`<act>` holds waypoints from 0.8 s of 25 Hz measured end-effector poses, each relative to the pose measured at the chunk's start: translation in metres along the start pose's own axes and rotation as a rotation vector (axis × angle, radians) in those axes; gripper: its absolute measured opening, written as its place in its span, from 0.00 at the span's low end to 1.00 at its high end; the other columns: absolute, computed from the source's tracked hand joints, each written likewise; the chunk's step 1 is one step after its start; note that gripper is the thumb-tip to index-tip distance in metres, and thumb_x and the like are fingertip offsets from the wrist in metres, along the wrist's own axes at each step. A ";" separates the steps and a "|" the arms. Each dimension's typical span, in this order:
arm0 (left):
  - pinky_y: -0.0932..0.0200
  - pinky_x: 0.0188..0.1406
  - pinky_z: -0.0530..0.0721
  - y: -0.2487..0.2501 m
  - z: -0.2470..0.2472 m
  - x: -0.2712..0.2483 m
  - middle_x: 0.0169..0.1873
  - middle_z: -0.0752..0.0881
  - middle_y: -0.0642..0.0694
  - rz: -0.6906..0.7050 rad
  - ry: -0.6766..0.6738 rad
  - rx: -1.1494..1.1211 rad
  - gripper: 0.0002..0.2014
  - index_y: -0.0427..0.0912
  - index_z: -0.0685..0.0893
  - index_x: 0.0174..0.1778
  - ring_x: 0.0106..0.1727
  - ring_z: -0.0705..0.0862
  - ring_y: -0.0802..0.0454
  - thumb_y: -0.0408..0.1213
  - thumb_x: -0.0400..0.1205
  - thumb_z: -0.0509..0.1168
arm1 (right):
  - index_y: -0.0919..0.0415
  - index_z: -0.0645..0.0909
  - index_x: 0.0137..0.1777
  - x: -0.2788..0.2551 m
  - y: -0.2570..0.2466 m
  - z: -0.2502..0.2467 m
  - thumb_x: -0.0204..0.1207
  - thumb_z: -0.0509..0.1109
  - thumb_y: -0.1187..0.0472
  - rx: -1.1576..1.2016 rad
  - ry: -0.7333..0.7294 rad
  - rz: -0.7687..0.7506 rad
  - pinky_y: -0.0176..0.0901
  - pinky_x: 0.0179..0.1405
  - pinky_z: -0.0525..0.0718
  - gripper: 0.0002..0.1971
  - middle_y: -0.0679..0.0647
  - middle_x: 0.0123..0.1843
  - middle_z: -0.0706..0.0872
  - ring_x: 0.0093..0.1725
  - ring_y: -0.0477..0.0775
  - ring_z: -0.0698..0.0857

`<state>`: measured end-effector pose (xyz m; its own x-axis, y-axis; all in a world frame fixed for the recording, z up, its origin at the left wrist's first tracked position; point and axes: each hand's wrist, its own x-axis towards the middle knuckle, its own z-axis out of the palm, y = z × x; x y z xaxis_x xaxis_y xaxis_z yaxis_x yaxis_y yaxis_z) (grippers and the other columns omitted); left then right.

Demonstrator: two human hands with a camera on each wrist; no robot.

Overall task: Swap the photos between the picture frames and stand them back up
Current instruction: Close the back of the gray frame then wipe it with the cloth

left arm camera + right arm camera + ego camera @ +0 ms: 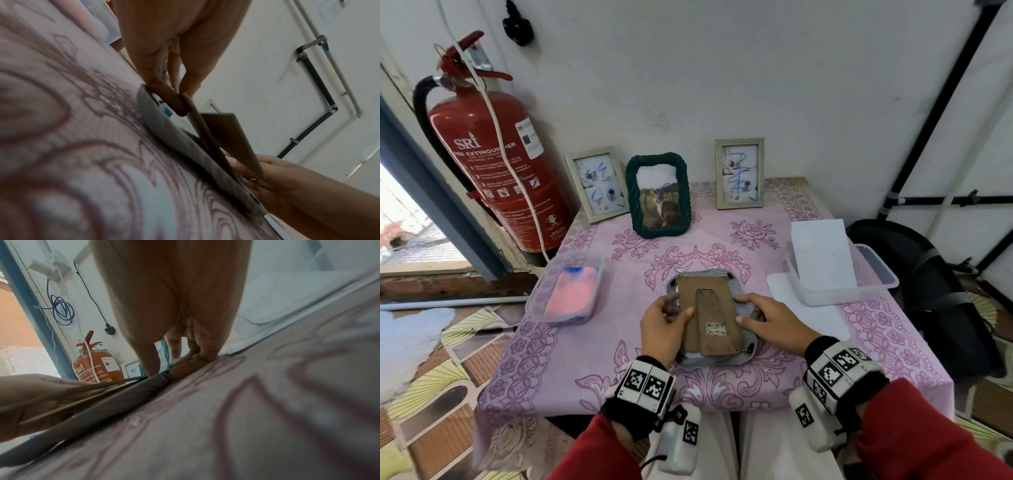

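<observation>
A grey rope-edged frame lies face down at the middle of the table. On it sits its brown backing board, with an easel leg and a barcode sticker. My left hand grips the board's left edge, thumb on top and fingers underneath. In the left wrist view the board stands tilted up off the frame. My right hand holds the frame's right rim, thumb on the inner side and fingertips at the outer edge on the cloth. A green frame with a cat photo stands behind.
Two silver frames stand against the wall. A clear tub of pink and blue stuff sits on the left. Another tub on the right holds a white sheet. A fire extinguisher stands left of the table and a black bag right.
</observation>
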<state>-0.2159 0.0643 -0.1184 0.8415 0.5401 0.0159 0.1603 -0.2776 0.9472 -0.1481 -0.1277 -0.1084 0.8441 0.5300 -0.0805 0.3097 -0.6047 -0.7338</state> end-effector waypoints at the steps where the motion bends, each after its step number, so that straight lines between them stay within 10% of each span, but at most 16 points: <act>1: 0.73 0.35 0.78 0.000 0.000 0.000 0.35 0.80 0.51 0.011 -0.003 0.024 0.19 0.36 0.81 0.63 0.35 0.77 0.58 0.32 0.76 0.72 | 0.55 0.74 0.71 0.000 0.000 0.000 0.78 0.69 0.56 -0.008 -0.002 -0.005 0.36 0.42 0.70 0.21 0.53 0.43 0.76 0.43 0.48 0.75; 6: 0.59 0.63 0.75 -0.004 -0.005 0.000 0.54 0.77 0.42 0.085 -0.001 0.297 0.21 0.39 0.81 0.63 0.57 0.77 0.47 0.37 0.75 0.73 | 0.54 0.74 0.70 0.001 0.001 0.000 0.77 0.70 0.55 -0.013 0.003 -0.014 0.36 0.42 0.71 0.22 0.51 0.42 0.76 0.43 0.47 0.75; 9: 0.67 0.58 0.62 -0.007 -0.010 0.000 0.60 0.74 0.41 0.074 -0.008 0.403 0.23 0.43 0.80 0.65 0.65 0.69 0.45 0.42 0.75 0.73 | 0.54 0.74 0.71 0.001 0.001 0.001 0.77 0.70 0.55 -0.027 0.002 -0.019 0.37 0.42 0.71 0.22 0.52 0.42 0.76 0.43 0.48 0.76; 20: 0.50 0.72 0.71 -0.015 -0.026 0.007 0.58 0.75 0.40 0.062 -0.176 0.401 0.23 0.45 0.83 0.63 0.66 0.73 0.43 0.45 0.72 0.75 | 0.55 0.72 0.72 0.002 -0.001 0.000 0.77 0.69 0.56 -0.052 -0.030 -0.034 0.39 0.43 0.71 0.23 0.53 0.41 0.75 0.42 0.48 0.75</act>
<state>-0.2257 0.0925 -0.1240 0.9253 0.3788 -0.0188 0.2652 -0.6107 0.7461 -0.1469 -0.1262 -0.1077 0.8196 0.5678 -0.0767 0.3612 -0.6158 -0.7002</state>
